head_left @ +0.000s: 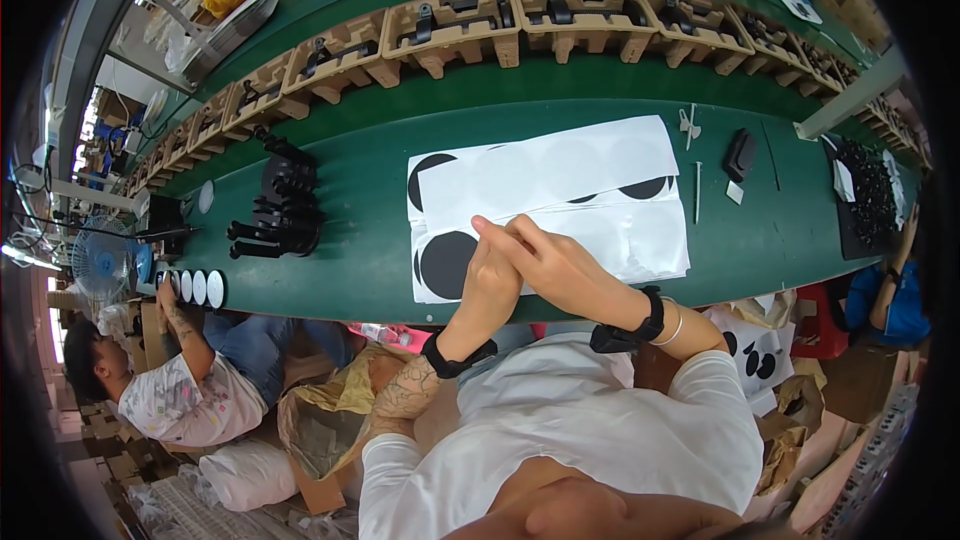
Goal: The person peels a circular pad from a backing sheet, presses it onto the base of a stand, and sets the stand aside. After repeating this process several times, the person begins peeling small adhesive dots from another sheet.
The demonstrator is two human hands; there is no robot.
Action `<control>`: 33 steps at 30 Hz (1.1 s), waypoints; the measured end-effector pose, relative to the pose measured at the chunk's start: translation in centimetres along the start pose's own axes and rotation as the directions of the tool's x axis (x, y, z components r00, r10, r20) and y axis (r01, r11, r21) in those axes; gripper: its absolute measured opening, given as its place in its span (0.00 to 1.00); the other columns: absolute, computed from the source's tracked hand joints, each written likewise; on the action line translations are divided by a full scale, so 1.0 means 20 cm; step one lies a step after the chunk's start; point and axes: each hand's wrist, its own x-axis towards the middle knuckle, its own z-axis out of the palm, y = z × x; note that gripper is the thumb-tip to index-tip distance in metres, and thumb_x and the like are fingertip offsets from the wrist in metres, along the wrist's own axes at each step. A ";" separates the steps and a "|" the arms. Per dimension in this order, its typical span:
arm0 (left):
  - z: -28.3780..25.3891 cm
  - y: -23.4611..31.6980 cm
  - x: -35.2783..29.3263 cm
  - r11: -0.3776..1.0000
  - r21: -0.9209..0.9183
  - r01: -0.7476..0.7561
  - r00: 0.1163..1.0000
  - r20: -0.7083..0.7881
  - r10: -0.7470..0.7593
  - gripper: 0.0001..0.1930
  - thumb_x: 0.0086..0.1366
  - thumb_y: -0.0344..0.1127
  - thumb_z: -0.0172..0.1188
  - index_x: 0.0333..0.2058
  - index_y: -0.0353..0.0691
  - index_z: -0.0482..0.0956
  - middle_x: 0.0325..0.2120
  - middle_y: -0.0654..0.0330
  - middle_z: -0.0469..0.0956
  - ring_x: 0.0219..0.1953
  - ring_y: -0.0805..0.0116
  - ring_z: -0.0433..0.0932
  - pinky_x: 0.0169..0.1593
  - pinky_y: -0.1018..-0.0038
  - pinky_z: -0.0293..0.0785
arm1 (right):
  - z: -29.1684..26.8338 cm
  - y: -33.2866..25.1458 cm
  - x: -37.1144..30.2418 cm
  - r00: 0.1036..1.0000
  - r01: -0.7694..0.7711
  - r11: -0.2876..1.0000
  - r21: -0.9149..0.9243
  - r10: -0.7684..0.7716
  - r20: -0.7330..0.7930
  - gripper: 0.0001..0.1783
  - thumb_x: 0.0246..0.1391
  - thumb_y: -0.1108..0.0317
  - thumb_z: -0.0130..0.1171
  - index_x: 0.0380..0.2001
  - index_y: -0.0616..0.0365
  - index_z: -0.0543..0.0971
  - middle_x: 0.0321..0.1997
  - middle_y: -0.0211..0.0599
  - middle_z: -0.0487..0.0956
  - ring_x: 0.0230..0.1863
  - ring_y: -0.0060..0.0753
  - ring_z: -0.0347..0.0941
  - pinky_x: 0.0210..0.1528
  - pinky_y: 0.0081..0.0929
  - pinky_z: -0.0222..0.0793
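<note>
Over the near edge of the white sheets (625, 230), my left hand (488, 288) and my right hand (562, 268) meet with their fingertips together. Both are closed in a pinch; whatever lies between the fingers is hidden or too small to name. Beneath them, the sheets carry large black discs, one plain to see beside my left hand: a black disc (446, 266). A long white strip (560, 160) lies slantwise across the upper sheets, covering most of the discs there.
Black bracket-like parts (285, 185) stand grouped at left on the green bench (365, 190). To the right lie a thin rod (698, 192), a black block (740, 154) and a pile of small black pieces (868, 190). Brown moulded trays (450, 40) line the back. A co-worker (190, 380) sits at left.
</note>
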 end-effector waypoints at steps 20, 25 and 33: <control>-0.17 0.15 0.07 0.986 -0.167 0.005 0.967 -0.252 -0.048 0.20 0.50 0.14 0.63 0.40 0.32 0.67 0.31 0.49 0.79 0.35 0.61 0.80 0.37 0.72 0.78 | -0.16 -0.05 0.00 0.871 -0.184 0.604 0.775 0.466 -0.156 0.46 0.44 0.91 0.55 0.64 0.57 0.47 0.33 0.30 0.61 0.39 0.37 0.79 0.43 0.25 0.79; -0.17 0.16 0.08 0.984 -0.171 -0.042 0.965 -0.261 -0.004 0.21 0.49 0.15 0.64 0.41 0.32 0.66 0.30 0.50 0.79 0.32 0.61 0.80 0.35 0.73 0.78 | -0.15 -0.07 0.00 0.886 -0.142 0.683 0.716 0.410 -0.215 0.46 0.44 0.91 0.56 0.63 0.58 0.48 0.33 0.31 0.62 0.40 0.37 0.79 0.43 0.26 0.79; -0.18 0.17 0.08 0.989 -0.129 -0.066 0.965 -0.261 0.031 0.23 0.48 0.16 0.65 0.42 0.32 0.65 0.29 0.51 0.79 0.30 0.63 0.80 0.33 0.74 0.78 | -0.13 -0.09 -0.02 0.917 -0.088 0.837 0.540 0.280 -0.285 0.44 0.43 0.91 0.56 0.63 0.61 0.51 0.30 0.32 0.64 0.38 0.36 0.79 0.43 0.26 0.78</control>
